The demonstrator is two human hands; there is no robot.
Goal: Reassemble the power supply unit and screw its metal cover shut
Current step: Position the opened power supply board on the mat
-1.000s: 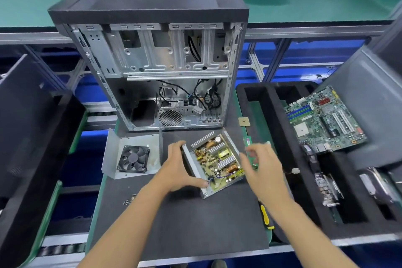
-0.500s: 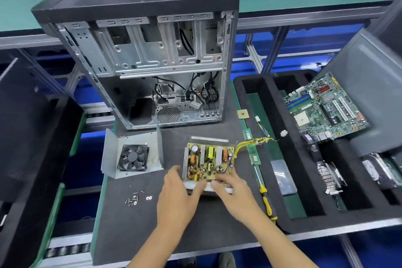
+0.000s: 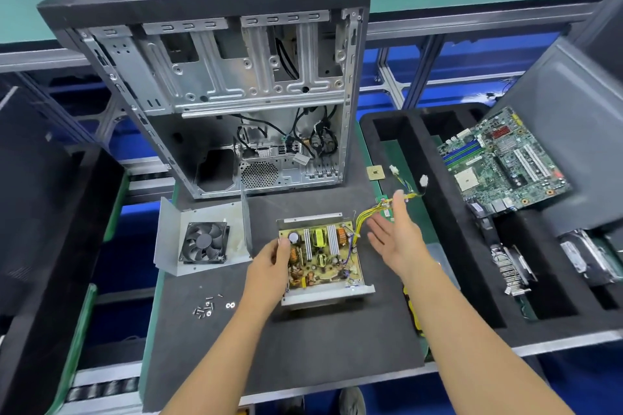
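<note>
The open power supply base (image 3: 322, 258), a metal tray with a yellow circuit board, lies flat on the dark mat in front of me. My left hand (image 3: 271, 266) grips its left edge, thumb over the rim. My right hand (image 3: 394, 236) hovers open, palm turned inward, just right of the tray beside the yellow wire bundle (image 3: 365, 217) that trails to white connectors (image 3: 423, 181). The metal cover (image 3: 202, 239), bent sheet with a black fan in it, lies to the left. Several loose screws (image 3: 209, 308) sit near the mat's front left.
An empty computer case (image 3: 215, 84) stands upright behind the mat. At the right, a black foam tray (image 3: 448, 266) holds a motherboard (image 3: 502, 162), a heatsink and a drive. A yellow-handled screwdriver (image 3: 413, 312) lies at the mat's right edge, and a small CPU chip (image 3: 376, 173) near the case.
The power supply base was turned from an angle to lie square on the mat. My right hand let go of its front edge and moved up right toward the wires; my left shifted to its left edge.
</note>
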